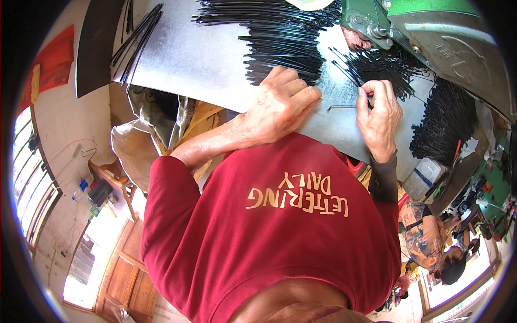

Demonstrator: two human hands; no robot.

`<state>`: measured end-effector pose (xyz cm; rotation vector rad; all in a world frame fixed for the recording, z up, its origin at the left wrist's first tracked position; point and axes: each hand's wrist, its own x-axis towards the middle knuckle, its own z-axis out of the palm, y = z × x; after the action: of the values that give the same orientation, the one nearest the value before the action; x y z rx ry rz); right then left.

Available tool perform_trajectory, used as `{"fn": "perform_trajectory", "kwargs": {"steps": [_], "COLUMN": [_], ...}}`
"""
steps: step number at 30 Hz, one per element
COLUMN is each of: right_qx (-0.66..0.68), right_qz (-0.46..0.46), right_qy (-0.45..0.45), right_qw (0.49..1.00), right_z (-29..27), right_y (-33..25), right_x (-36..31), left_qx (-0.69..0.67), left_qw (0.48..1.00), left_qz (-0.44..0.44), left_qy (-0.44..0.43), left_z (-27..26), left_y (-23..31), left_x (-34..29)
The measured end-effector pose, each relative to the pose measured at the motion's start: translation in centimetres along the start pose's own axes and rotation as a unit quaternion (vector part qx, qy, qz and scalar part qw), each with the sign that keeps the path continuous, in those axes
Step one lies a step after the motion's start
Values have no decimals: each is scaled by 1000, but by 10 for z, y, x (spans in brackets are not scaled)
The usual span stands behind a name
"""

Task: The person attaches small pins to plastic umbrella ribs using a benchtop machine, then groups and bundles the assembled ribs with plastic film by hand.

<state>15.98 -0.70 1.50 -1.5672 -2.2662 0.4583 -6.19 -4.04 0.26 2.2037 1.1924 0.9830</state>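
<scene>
My left hand [283,103] is closed, its curled fingers at the near edge of a broad stack of thin black rods [283,51]. What it holds, if anything, is hidden. To its right, my right hand [380,118] has thumb and forefinger drawn together. A single thin black rod [342,107] with a bent end runs along the metal tabletop [177,46] to that thumb and seems to be pinched there. Just beyond the right fingertips lies a looser heap of black rods [379,70], some poking out toward them.
A green machine [447,40] overhangs the far right. Beside it is a dense dark bundle of rods [444,124], with a pale box [425,177] nearer. Several loose rods [141,46] lie far left. An open sack [134,148] stands below the table's left edge. Another person [428,237] is at right.
</scene>
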Motion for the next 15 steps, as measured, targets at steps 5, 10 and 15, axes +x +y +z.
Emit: {"fn": "perform_trajectory", "kwargs": {"steps": [5, 10, 15], "right_qx": [58, 185, 195], "right_qz": [20, 70, 29], "right_qy": [24, 37, -24], "right_qw": [998, 979, 980], "right_z": [-4, -10, -14], "right_y": [-2, -7, -7], "right_x": [-2, -7, -18], "left_qx": [-18, -41, -41], "left_qw": [1000, 999, 998], "left_qz": [14, 29, 33], "left_qy": [-14, -12, -18], "left_z": [1, 3, 2], "left_y": [0, -1, -3], "left_x": [3, 3, 0]}}
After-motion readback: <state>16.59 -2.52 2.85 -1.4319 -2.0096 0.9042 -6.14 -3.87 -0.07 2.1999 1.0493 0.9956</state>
